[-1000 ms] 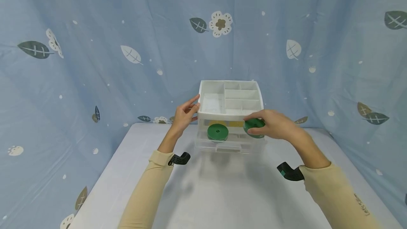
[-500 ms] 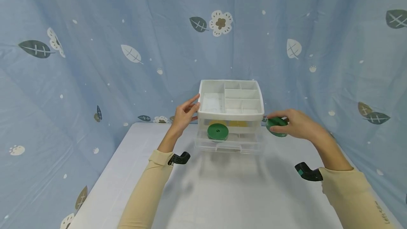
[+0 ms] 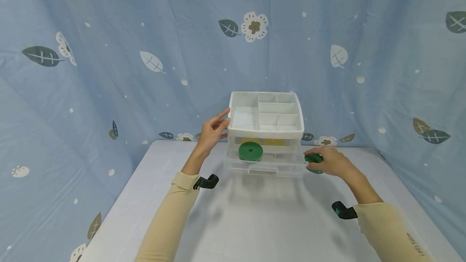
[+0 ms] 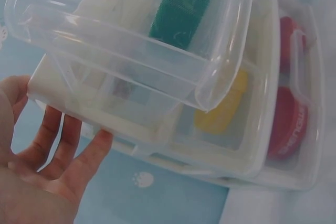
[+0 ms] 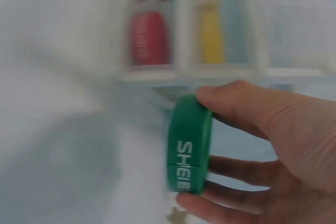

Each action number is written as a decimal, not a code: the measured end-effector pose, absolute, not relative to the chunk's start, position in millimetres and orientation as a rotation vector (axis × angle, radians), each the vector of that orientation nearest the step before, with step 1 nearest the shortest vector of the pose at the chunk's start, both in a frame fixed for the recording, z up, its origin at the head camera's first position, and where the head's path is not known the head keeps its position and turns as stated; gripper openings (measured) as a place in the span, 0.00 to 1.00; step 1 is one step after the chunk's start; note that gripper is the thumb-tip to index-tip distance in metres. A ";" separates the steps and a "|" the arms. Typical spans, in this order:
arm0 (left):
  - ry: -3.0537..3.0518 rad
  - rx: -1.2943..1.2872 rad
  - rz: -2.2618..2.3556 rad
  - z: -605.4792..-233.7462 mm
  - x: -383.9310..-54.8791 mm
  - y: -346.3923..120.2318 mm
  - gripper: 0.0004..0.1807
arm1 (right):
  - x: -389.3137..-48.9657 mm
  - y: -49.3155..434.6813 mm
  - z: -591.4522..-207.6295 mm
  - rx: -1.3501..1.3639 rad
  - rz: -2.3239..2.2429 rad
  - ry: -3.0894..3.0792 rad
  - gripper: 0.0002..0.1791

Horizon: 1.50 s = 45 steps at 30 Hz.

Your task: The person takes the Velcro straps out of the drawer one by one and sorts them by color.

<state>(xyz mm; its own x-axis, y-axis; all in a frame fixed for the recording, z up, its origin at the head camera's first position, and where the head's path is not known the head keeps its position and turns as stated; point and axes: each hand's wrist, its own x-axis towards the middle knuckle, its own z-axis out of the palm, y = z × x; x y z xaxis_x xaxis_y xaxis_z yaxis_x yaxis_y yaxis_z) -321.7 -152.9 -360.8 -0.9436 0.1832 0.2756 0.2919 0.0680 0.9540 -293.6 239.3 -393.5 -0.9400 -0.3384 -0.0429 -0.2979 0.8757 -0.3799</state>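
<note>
To the right of the white drawer organizer (image 3: 267, 134), my right hand (image 3: 329, 161) holds a green tape roll (image 5: 189, 145) by its rim, thumb on one side and fingers on the other. White lettering runs along the roll's edge. A second green tape roll (image 3: 250, 151) lies in the left part of the pulled-out clear top drawer (image 3: 262, 169). My left hand (image 3: 212, 132) touches the organizer's left side with extended fingers. In the left wrist view, its fingertips (image 4: 102, 139) rest at the organizer's edge.
Yellow rolls (image 4: 223, 108) sit in the drawer below, and red rolls (image 4: 287, 124) in the lowest one. Divided compartments (image 3: 278, 110) form the organizer's top. It stands on a white-covered table (image 3: 255, 225), with a blue patterned curtain (image 3: 189, 43) behind.
My right hand has carried the green roll from over the drawer's right part out to the right, then lowered it beside the organizer. The left hand has stayed put.
</note>
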 end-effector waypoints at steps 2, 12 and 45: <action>-2.232 -0.500 -2.033 -361.0 -321.5 -152.7 0.26 | -295.2 236.7 -408.9 -0.459 -0.560 2.953 0.28; -2.222 -0.496 -2.036 -362.3 -322.4 -152.7 0.26 | -299.4 230.3 -459.5 -0.316 -0.493 3.019 0.28; -2.200 -0.508 -1.981 -385.9 -342.6 -154.4 0.24 | -300.4 230.2 -494.1 -0.281 -0.515 3.094 0.26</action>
